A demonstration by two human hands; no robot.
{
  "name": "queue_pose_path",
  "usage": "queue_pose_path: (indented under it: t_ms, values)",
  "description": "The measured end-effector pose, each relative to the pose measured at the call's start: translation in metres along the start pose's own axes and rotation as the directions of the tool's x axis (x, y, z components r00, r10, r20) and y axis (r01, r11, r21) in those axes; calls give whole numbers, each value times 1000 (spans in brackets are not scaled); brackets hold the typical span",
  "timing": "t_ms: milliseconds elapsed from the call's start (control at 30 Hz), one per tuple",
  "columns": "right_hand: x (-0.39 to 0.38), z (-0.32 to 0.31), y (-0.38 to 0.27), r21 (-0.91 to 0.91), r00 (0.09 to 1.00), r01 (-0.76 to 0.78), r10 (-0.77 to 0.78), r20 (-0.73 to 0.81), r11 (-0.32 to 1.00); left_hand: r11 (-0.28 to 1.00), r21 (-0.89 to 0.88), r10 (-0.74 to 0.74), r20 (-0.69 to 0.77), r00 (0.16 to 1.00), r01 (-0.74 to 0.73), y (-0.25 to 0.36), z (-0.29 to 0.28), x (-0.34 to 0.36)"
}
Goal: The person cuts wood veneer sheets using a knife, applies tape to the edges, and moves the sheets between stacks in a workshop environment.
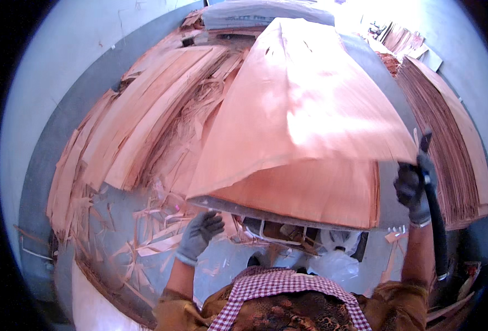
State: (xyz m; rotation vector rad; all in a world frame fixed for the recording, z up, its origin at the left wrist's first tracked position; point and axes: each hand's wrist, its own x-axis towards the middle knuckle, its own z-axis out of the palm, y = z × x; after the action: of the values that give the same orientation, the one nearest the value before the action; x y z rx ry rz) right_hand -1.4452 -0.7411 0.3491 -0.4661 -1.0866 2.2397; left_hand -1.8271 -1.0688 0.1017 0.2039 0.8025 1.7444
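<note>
A large, thin wood veneer sheet (332,99) arches over a veneer stack (316,190), its near edge lifted. At its right near corner, my right hand (413,187), in a grey glove with dark fingers, is closed round a long black strip-like thing (437,237) that hangs beside my forearm; its exact kind is unclear. The sheet's corner meets these fingers, but whether they pinch it is hard to see. My left hand (201,237), also gloved, is below the sheet's left near corner, apart from it, with fingers half bent and nothing visible in them.
Long veneer pieces (150,116) lie piled on the left, with torn scraps (155,226) on the floor. A tall veneer stack (448,138) stands at right. Beyond the sheet sits a wrapped bundle (266,15). A clear plastic bag (338,265) lies near my feet.
</note>
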Motion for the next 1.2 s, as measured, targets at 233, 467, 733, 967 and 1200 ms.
queue_pose_path:
  t_ms: [233,467,733,967,1200]
  values:
    - [-85,-219,49,-500,740,-366,-80,-668,785,909,-284,313,-18,950,-305,-30,105,15]
    - [-183,-294,90,-457,697,-236,-178,-695,858,833,185,546,-127,828,-521,-71,161,-10]
    - [-232,-324,64,-486,643,-290,-208,-737,824,952,150,303,-336,892,-267,-144,103,37]
    - [-226,-395,71,-718,624,-341,-425,-655,607,986,72,167,-444,880,-151,-185,57,149]
    - [-271,-276,147,-361,522,-458,-82,-849,812,989,134,11,-448,894,55,-193,83,127]
